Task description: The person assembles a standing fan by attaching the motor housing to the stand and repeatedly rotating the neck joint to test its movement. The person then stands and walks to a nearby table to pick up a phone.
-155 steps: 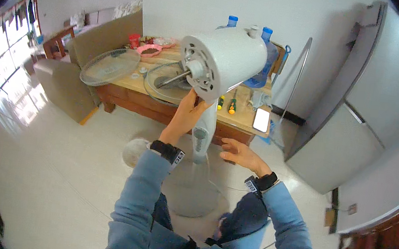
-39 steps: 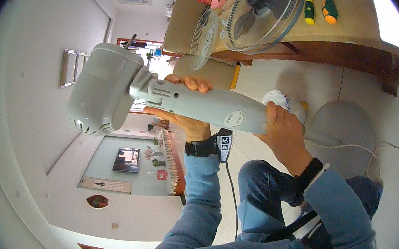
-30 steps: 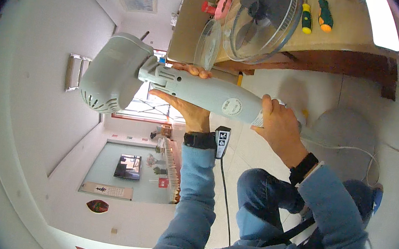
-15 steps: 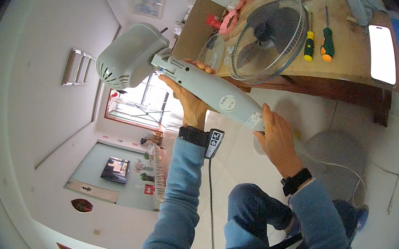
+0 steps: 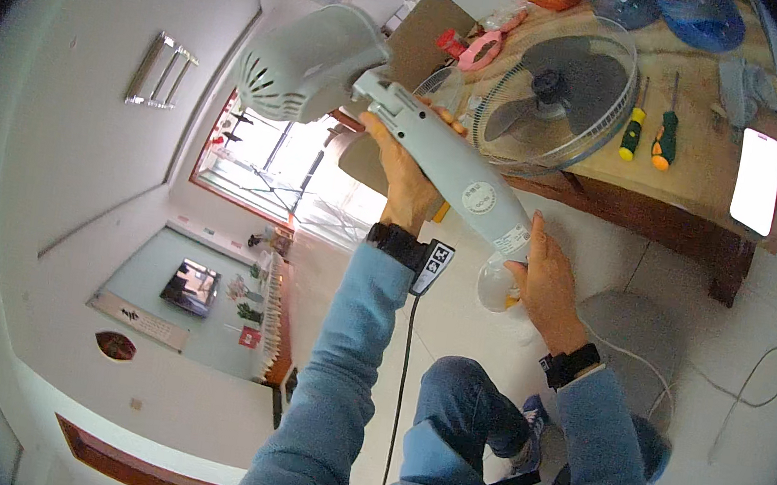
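Note:
A grey fan body (image 5: 462, 169), a long neck with a round slotted motor housing (image 5: 309, 65) at its upper end, is held up at a tilt before me. My left hand (image 5: 409, 178) is closed round the neck just under the housing, thumb on the near side and fingertips showing beyond. Around the neck's lower end, by a small printed label, my right hand (image 5: 545, 283) is closed too. A pale cord (image 5: 628, 358) trails below that hand. On the wooden table (image 5: 680, 188) lies the fan's wire guard (image 5: 624, 92) with dark blades (image 5: 586, 82) inside.
Beside the guard lie a yellow-and-black screwdriver (image 5: 632, 137) and a green-and-orange screwdriver (image 5: 665, 146). A lit phone (image 5: 756, 183) rests at the table's right edge, near a grey cloth (image 5: 747, 93). A grey round stool (image 5: 630, 343) stands below the table.
The fan body has shifted up and to the right in view, both hands still round it. The table and room have turned slightly in the picture.

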